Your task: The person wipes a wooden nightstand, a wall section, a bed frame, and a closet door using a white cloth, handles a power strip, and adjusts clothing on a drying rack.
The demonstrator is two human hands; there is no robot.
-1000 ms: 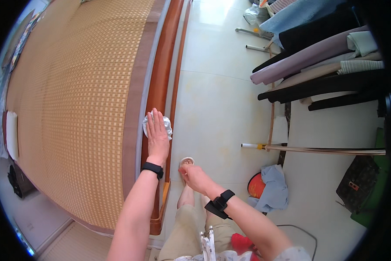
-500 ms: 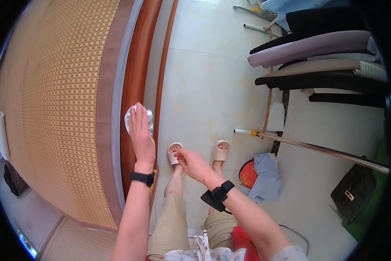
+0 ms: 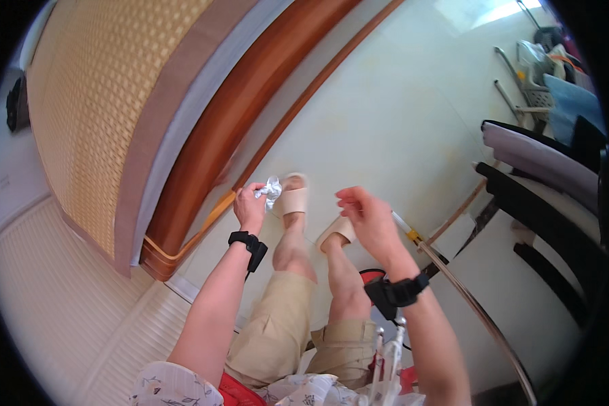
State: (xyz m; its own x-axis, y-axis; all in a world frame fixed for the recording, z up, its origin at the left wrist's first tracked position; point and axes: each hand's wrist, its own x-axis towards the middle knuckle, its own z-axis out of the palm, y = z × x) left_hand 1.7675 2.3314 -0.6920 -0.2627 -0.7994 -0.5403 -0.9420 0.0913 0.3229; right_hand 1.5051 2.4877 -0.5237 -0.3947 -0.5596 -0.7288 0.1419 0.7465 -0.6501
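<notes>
My left hand (image 3: 250,208) is closed on a crumpled silvery-white cloth (image 3: 271,191), which sticks out past the fingertips. It is held off to the right of the glossy reddish-brown wooden rail (image 3: 213,159) of a bed, near its lower corner. My right hand (image 3: 371,220) is raised in front of my legs, its fingers loosely bent and apart with nothing in them. Each wrist wears a black band with a small black box. Below the hands are my feet in pale slippers (image 3: 294,200).
A woven tan mat (image 3: 138,74) with a brown border covers the bed at left. On the right, a metal rack pole (image 3: 477,304) slants past dark and lilac hanging clothes (image 3: 538,145). Metal-legged items with bags (image 3: 538,61) stand far right on the pale tiled floor (image 3: 385,115).
My left hand has lifted the cloth off the wooden rail and bunched it, moving right. My right hand has moved right and its fingers have loosened. The view has turned, and the bed corner shows.
</notes>
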